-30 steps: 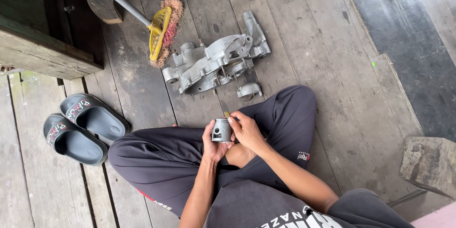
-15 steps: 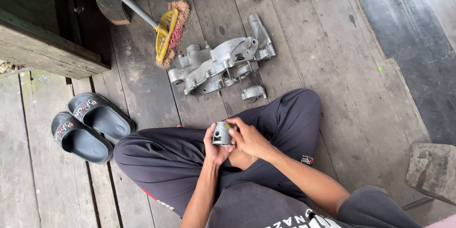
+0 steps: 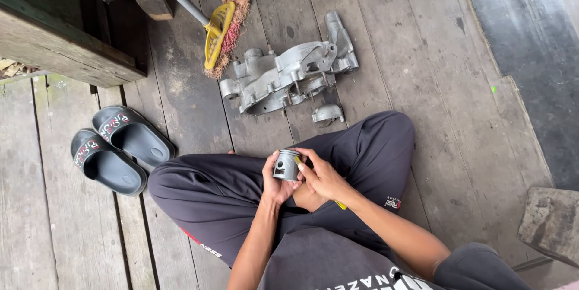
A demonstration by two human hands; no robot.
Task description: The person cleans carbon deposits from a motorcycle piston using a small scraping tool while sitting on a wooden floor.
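Note:
I sit cross-legged on a wooden plank floor. My left hand [image 3: 274, 182] holds a small grey metal piston [image 3: 287, 164] over my lap, its side hole facing left. My right hand [image 3: 322, 175] rests against the piston's right side, fingers curled on its top edge, with something thin and yellow showing by the fingers. On the floor ahead of my knees lies a grey engine crankcase [image 3: 288, 77], and a small loose metal part [image 3: 328, 114] sits just in front of it.
A broom with a yellow head [image 3: 218, 34] lies beside the crankcase at its upper left. Two grey slippers [image 3: 117, 148] sit at my left. A dark green wooden structure [image 3: 57, 21] fills the top left; a dark mat [image 3: 531, 54] lies at right, a wooden block [image 3: 552, 223] lower right.
Both hands stay on the piston with only slight finger shifts. The view has drifted a little, so the floor objects sit slightly further right in frame.

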